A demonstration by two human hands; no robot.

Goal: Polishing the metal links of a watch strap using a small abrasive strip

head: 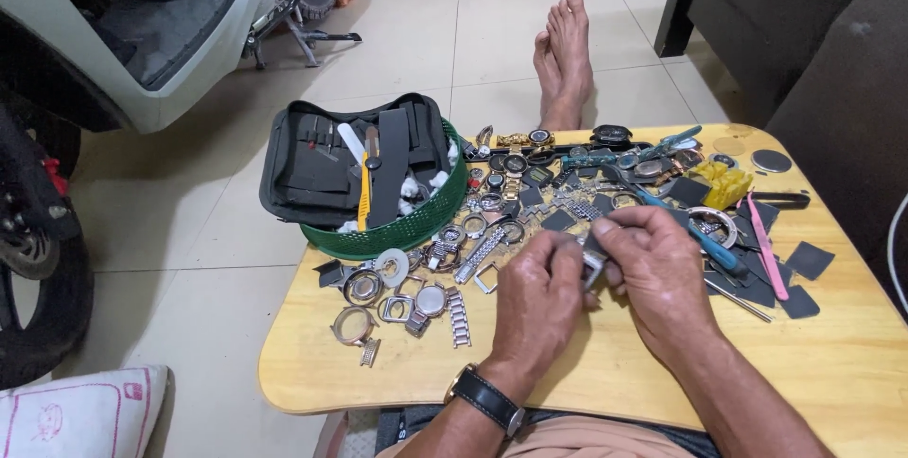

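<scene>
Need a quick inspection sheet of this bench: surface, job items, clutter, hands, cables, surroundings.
Surface: low yellow wooden table, rounded corners, near edge bare.
Job's things: small metal watch part pinched between both hands, mostly hidden.
Clutter: watch cases and bracelets spread on the left; green basket holding a black tool case; blue-handled screwdriver; pink tweezers; dark pads; yellow block.
Hands: left hand wears a black-strapped wristwatch; right hand closed on the part.
Cables: white cable at the right edge.
Surroundings: tiled floor, scooter on the left, bare feet beyond the table.
</scene>
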